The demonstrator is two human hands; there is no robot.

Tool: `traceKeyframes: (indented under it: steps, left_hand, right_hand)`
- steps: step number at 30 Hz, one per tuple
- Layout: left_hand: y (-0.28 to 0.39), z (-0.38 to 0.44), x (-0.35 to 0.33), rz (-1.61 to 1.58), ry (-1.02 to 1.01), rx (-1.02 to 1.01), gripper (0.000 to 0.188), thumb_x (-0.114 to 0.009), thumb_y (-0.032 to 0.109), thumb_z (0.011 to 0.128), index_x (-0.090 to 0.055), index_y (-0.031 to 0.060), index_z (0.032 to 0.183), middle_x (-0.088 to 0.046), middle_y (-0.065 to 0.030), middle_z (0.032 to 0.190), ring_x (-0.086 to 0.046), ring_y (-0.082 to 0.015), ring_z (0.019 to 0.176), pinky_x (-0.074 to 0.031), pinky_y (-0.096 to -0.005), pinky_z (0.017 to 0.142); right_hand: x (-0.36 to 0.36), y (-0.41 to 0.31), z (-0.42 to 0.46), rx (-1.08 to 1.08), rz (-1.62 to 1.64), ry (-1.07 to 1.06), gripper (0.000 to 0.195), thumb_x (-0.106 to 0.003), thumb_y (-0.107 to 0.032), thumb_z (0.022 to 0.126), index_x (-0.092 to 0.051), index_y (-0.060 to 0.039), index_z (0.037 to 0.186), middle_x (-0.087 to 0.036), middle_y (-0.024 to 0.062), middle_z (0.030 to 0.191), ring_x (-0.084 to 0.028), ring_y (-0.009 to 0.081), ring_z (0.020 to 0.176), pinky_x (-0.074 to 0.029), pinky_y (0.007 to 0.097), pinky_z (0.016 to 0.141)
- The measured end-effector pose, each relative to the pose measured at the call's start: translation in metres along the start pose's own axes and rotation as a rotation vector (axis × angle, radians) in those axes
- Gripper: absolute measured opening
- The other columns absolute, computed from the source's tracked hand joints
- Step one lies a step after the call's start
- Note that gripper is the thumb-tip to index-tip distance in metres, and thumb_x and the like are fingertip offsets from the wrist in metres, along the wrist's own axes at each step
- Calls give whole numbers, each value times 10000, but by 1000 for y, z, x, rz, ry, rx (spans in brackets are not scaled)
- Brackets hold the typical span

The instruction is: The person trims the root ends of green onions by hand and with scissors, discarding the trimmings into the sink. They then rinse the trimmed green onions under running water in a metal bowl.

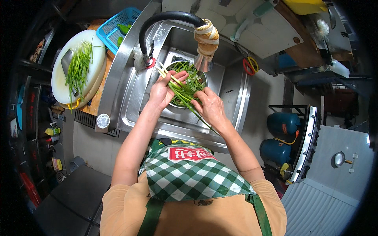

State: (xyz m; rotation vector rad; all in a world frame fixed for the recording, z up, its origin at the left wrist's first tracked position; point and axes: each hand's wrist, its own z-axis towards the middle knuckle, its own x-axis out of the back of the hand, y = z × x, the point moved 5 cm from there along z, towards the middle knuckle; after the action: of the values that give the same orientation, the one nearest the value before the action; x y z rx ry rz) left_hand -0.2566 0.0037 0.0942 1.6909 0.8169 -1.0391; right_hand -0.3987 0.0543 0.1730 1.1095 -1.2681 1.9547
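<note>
Over the stainless-steel sink (177, 119), my left hand (165, 90) holds a bunch of green onions (180, 88) near the white ends, its palm turned up. My right hand (208, 104) pinches some of the green leaves farther along, with long tips hanging past it toward me. Beneath both hands a round metal bowl (207, 79) in the basin is filled with green trimmings and leaves (192, 70). A black gooseneck faucet (171, 13), its end wrapped in cloth, arches above the bowl.
Left of the sink, a round white cutting board (60, 79) bears a cleaver (66, 62) and more green onions (79, 65). A blue plastic basket (103, 31) with green vegetables stands behind it. Scissors (249, 65) hang at the sink's right edge. Gas cylinders (282, 123) stand farther right.
</note>
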Motion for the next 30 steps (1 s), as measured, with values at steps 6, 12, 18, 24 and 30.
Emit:
traceKeyframes:
  steps: [6, 12, 18, 24, 30]
  left_hand:
    - [0, -9, -8, -34, -134, 6, 235, -435, 199, 887, -464, 12, 1027, -451, -270, 1169, -446, -345, 1113, -386, -412, 928]
    - [1, -10, -2, -54, -143, -37, 184, -434, 152, 883, -502, 26, 998, -441, -271, 1181, -403, -370, 1148, -352, -433, 966]
    - [17, -13, 22, -17, 77, -264, 119, -390, 168, 903, -459, 73, 883, -479, -266, 1131, -464, -356, 1093, -400, -424, 922]
    - [77, -48, 15, -35, 41, -291, 216, -345, 159, 916, -527, 43, 912, -456, -235, 1186, -397, -346, 1162, -337, -442, 979]
    - [116, -84, -7, -36, -5, -348, 213, -321, 135, 922, -499, 22, 948, -410, -239, 1224, -311, -353, 1218, -278, -443, 1023]
  right_hand:
    - [-6, -3, 6, -13, 114, 16, 79, -623, -106, 708, -605, -30, 721, -516, 124, 715, -553, 301, 666, -461, 390, 600]
    - [-16, -1, 3, 0, 177, 54, 56, -593, -56, 728, -559, -27, 761, -489, 124, 745, -548, 310, 663, -450, 392, 567]
    - [9, -3, 4, 32, 208, 368, 35, -512, 4, 772, -479, 1, 783, -437, 136, 771, -490, 286, 677, -400, 365, 587]
    - [94, 12, 11, 21, 12, 734, 33, -502, 12, 775, -478, 2, 796, -434, 127, 773, -460, 265, 713, -387, 345, 630]
    - [79, 41, 35, 63, 41, 653, 26, -517, -3, 779, -498, -5, 797, -458, 116, 767, -476, 260, 699, -394, 344, 623]
